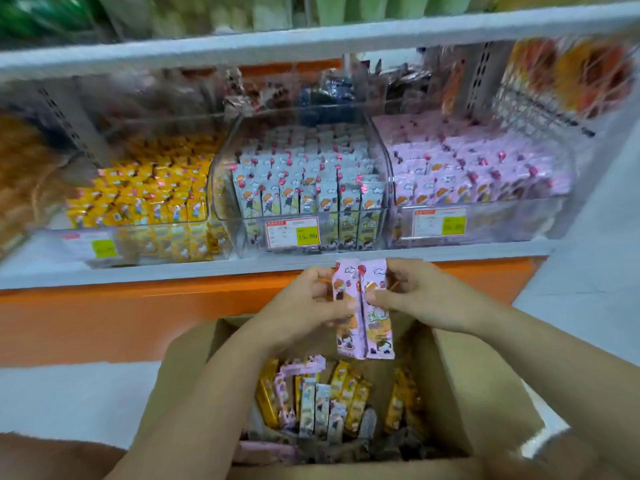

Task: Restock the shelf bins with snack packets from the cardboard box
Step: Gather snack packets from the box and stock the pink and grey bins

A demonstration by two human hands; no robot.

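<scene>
So, left hand (308,301): I saw it pinching one pink snack packet (348,341) above the cardboard box (450,393).
Right hand (419,292): pinched a second pink packet (379,332), touching the first.
Pink-packet bin (502,225): right end of the shelf (207,268).

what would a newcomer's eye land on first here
The two pink packets at centre, pinched between the left hand and right hand above the open cardboard box. Behind, three clear shelf bins stand out by colour: yellow stock left, pale blue stock middle, pink stock right.
</scene>
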